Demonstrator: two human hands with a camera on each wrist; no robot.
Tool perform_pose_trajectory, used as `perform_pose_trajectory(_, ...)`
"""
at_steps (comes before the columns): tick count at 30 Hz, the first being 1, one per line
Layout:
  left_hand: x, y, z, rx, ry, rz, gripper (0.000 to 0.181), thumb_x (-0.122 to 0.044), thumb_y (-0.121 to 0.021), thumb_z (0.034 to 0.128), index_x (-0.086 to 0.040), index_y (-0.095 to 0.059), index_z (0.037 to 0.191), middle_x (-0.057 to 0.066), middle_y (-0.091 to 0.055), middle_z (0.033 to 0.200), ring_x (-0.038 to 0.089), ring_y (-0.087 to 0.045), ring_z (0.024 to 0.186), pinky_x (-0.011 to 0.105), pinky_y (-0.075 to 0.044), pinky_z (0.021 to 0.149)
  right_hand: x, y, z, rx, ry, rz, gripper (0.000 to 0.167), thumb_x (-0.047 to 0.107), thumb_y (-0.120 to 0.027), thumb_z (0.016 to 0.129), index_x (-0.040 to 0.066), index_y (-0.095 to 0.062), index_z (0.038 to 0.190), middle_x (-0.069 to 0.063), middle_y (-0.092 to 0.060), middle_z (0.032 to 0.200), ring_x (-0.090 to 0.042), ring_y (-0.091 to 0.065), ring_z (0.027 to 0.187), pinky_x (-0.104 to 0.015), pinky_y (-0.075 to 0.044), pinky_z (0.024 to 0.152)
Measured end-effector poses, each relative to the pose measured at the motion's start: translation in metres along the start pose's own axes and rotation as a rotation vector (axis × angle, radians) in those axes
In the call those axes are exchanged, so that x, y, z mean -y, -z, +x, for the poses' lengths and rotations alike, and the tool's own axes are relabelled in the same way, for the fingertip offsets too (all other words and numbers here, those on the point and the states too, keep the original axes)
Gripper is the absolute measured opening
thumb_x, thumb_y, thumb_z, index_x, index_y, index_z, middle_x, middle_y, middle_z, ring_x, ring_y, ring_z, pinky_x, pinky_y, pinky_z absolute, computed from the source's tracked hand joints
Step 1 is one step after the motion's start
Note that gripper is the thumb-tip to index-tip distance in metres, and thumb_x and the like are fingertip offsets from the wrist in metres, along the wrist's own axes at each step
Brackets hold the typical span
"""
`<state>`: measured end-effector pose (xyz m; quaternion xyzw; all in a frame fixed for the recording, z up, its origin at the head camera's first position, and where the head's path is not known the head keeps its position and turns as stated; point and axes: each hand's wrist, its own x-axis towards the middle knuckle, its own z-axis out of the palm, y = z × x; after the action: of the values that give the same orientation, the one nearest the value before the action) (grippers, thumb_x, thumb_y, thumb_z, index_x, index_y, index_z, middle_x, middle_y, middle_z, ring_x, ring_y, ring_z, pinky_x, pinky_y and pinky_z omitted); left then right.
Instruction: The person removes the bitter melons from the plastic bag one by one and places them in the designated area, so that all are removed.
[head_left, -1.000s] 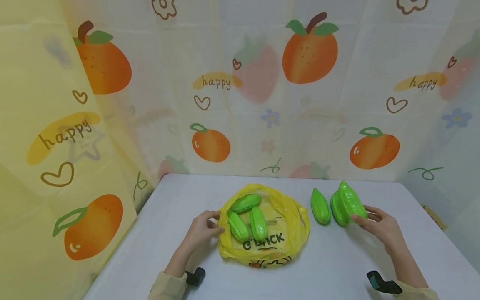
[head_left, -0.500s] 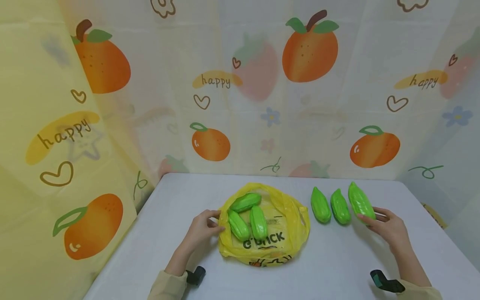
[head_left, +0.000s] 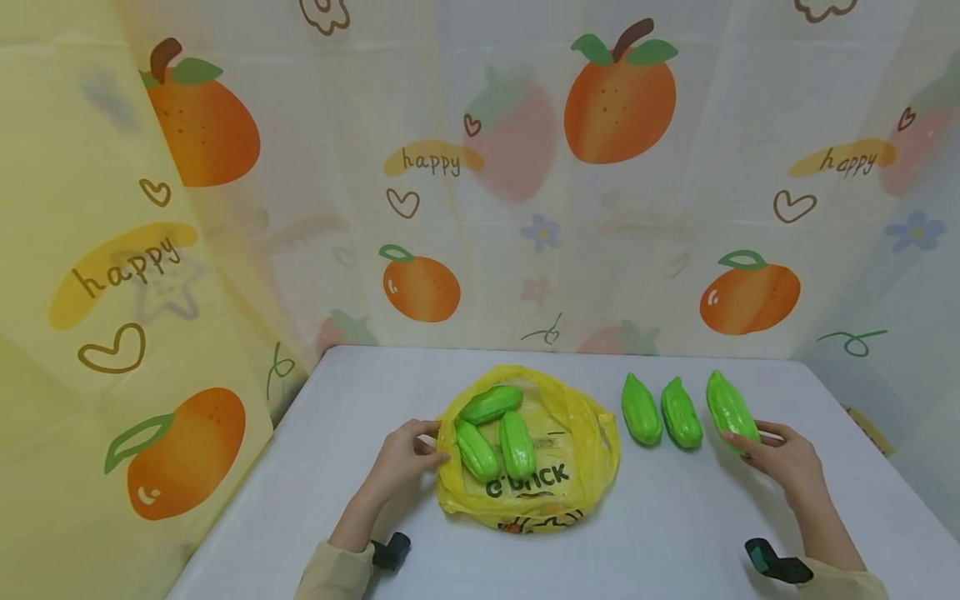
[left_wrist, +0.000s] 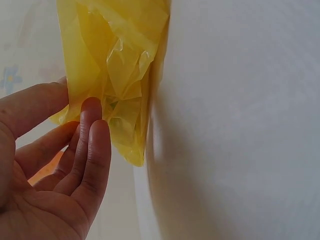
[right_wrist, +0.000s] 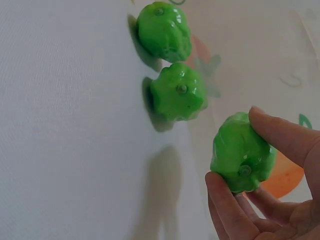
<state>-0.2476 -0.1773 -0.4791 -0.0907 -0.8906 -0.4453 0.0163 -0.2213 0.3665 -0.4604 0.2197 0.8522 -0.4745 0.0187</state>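
Observation:
In the head view my right hand (head_left: 783, 454) holds a glossy green ribbed gourd (head_left: 731, 407) between thumb and fingers. The right wrist view shows this gourd (right_wrist: 242, 152) off the table, with a shadow apart from it. Left of it, two similar gourds lie side by side, the nearer one (head_left: 681, 414) and a farther one (head_left: 641, 410). My left hand (head_left: 405, 457) pinches the left edge of a yellow plastic bag (head_left: 573, 467). Three more green gourds (head_left: 517, 446) lie on the bag. In the left wrist view, the thumb and fingers (left_wrist: 95, 155) meet the crinkled bag (left_wrist: 125, 75).
A white table (head_left: 660, 525) carries everything. Fruit-printed cloth (head_left: 517, 275) hangs behind its back edge, and yellow cloth (head_left: 45, 467) hangs along the left. Each wrist wears a dark camera mount, such as the right mount (head_left: 776, 563).
My right hand has moved right with its gourd, away from the gourd it overlapped, which now shows fully on the table. The left hand and bag stay the same.

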Motion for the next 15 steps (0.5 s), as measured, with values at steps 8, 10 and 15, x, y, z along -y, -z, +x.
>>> perform_pose_trajectory(8,0.001,0.000,0.001,0.002,-0.008,-0.011,0.049,-0.013,-0.079,0.0747,-0.007,-0.064,0.121,0.003,-0.064,0.109,0.009,-0.062,0.076,0.022,-0.052,0.066,0.009,0.001,-0.009,0.002,-0.024,0.021,0.106,0.051,-0.075,0.074,-0.013,-0.024,0.142,-0.039,-0.035,0.134,-0.003,-0.062,0.068,-0.029,-0.057,0.068)
perform_pose_trajectory(10,0.001,0.000,0.001,0.005,-0.019,-0.009,0.049,-0.013,-0.079,0.0750,-0.007,-0.063,0.121,0.003,-0.064,0.109,0.009,-0.062,0.076,0.023,-0.053,0.067,0.010,0.001,-0.010,0.003,-0.022,0.029,0.105,0.049,-0.075,0.075,-0.013,-0.024,0.141,-0.039,-0.035,0.133,-0.002,-0.061,0.068,-0.028,-0.057,0.069)
perform_pose_trajectory(15,0.002,0.000,0.001,0.005,-0.030,-0.004,0.048,-0.014,-0.079,0.0754,-0.007,-0.064,0.120,0.004,-0.064,0.109,0.009,-0.062,0.076,0.023,-0.053,0.066,0.008,0.001,-0.008,0.003,-0.028,0.020,0.103,0.049,-0.074,0.076,-0.014,-0.025,0.141,-0.038,-0.036,0.132,0.000,-0.061,0.066,-0.024,-0.056,0.067)
